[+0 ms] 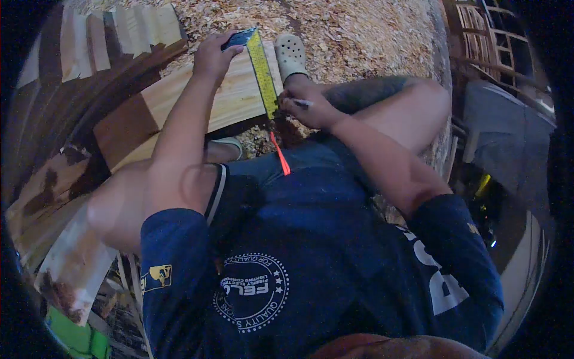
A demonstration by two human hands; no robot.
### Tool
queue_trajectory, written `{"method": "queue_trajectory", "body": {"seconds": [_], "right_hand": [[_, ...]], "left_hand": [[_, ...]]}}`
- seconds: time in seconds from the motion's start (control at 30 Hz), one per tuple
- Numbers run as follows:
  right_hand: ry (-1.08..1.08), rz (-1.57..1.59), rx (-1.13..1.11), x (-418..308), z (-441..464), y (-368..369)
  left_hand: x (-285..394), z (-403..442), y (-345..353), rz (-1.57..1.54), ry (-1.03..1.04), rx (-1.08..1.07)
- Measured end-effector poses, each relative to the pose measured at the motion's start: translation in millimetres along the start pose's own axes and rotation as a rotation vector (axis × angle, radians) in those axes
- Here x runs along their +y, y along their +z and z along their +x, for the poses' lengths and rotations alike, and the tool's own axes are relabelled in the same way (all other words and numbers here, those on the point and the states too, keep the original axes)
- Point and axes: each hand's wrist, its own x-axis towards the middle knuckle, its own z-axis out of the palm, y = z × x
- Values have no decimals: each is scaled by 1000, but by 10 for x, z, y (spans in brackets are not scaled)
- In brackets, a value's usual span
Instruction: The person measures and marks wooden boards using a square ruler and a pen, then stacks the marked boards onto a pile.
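Pinched in my left hand (216,55) is the dark blue handle of a try square (260,75). Its yellow, ruled blade lies across the right end of a pale wooden board (206,90), running towards my body. My right hand (310,106) closes around a pen (302,103) with a whitish barrel, close to the blade's near end. The pen's tip is too small and dark to make out. The board sits between my legs, with a browner part at its left.
Wood shavings (365,36) cover the ground ahead. Striped, stacked timber (107,39) stands at the left. My foot in a beige clog (290,57) is just right of the board. An orange strip (281,154) hangs at my shorts. Something green (75,335) lies at lower left.
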Motion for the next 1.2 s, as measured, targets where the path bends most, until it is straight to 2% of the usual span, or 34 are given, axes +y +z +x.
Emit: {"method": "queue_trajectory", "body": {"seconds": [0.13, 0.2, 0.27, 0.43, 0.53, 0.63, 0.73, 0.83, 0.93, 1.13, 1.2], "right_hand": [[40, -11, -30, -23, -31, 25], [277, 4, -148, -195, 67, -126], [379, -6, -172, -273, 140, -162], [390, -27, -4, 136, 642, -145], [162, -191, 164, 87, 965, -299], [102, 24, 261, -15, 1214, -429], [81, 20, 295, 36, 1338, -411], [84, 2, 288, -27, 1029, -325], [151, 60, 187, -51, 492, -158], [-107, -157, 25, 58, -47, 91], [-23, -160, -14, 39, -4, 44]], "left_hand": [[32, 11, -48, 105, -4, -45], [-20, 18, 5, 63, 0, -24], [-69, 8, 22, 50, 1, -12], [-17, -6, 5, 150, 37, 10], [15, -2, -15, 120, 1, 4], [63, 12, -34, 99, -92, -66], [71, 11, -33, 79, -64, -40], [127, -21, -77, 110, -5, -3], [95, -9, -63, 76, -71, -38], [-1, 14, 30, 48, -66, -18], [26, 21, 24, 41, -72, -39]]}}
